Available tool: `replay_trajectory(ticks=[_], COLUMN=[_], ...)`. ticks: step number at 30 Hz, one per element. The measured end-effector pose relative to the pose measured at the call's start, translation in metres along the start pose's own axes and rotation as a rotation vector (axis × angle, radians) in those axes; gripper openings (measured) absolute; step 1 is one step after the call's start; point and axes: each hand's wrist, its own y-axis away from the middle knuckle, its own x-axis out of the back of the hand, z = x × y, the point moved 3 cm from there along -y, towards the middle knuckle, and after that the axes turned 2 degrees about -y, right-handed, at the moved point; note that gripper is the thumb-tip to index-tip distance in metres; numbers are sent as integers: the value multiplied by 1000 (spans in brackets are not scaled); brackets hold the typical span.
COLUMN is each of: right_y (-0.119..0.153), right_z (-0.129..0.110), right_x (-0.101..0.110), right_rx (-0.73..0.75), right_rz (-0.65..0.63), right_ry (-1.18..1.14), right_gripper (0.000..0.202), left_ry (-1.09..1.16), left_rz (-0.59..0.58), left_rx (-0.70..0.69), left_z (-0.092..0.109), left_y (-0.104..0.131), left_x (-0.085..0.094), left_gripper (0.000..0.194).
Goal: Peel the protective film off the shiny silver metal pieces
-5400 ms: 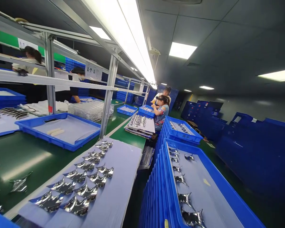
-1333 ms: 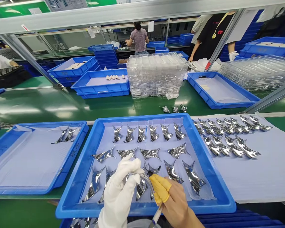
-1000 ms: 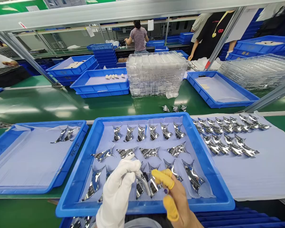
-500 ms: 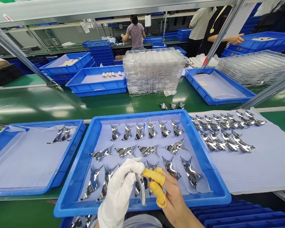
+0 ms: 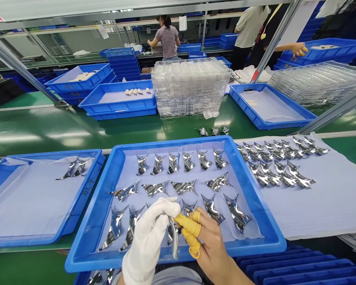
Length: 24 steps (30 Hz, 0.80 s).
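Observation:
My left hand (image 5: pixel 150 235), in a white glove, grips a curved, shiny chrome part (image 5: pixel 175 241) that hangs edge-on below the fingertips. Yellow finger cots cover the thumb and some fingers of my right hand (image 5: pixel 209 243), which are pinched together at the upper end of the same part. What lies between those fingertips is hidden. Both hands are over the near side of a blue tray (image 5: pixel 90 209) lined with white sheet. Rows of similar pointed chrome parts (image 5: pixel 237 213) lie in it, some partly covered by my hands.
More chrome parts (image 5: pixel 298 174) rest on a white sheet (image 5: pixel 308 209) at right. A lined blue tray (image 5: pixel 47 194) at left holds a few. Clear plastic trays (image 5: pixel 191 89) are stacked behind, between blue trays. A slanted metal post (image 5: pixel 273 43) rises at right. Co-workers stand beyond.
My right fingers have shifted slightly left along the part, closer to the white glove. The view has moved a little. A co-worker's hand at the far right has changed position.

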Motion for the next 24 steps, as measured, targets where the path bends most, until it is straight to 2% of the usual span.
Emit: replay_trajectory(ticks=[6,11,14,18,24], right_y=[-2,-3,-3,-1,0], right_z=[-1,-2,-3,-3,-2], right_x=[1,-2,-2,0,1], right_rx=[-8,-61,-31,39,31], right_rz=[31,35,37,41,50], right_ry=[-4,-76,-98,-82,-81], right_gripper=[35,33,36,39,38], left_ry=[21,92,121,139,140], left_rz=[27,64,68,57,48], left_rx=[2,114,151,144,128], left_z=[4,-9,-15,-15,-13], left_y=[-2,4,7,8,8], left_x=[-7,-8,-6,-5,-7], left_gripper=[20,24,26,23,22])
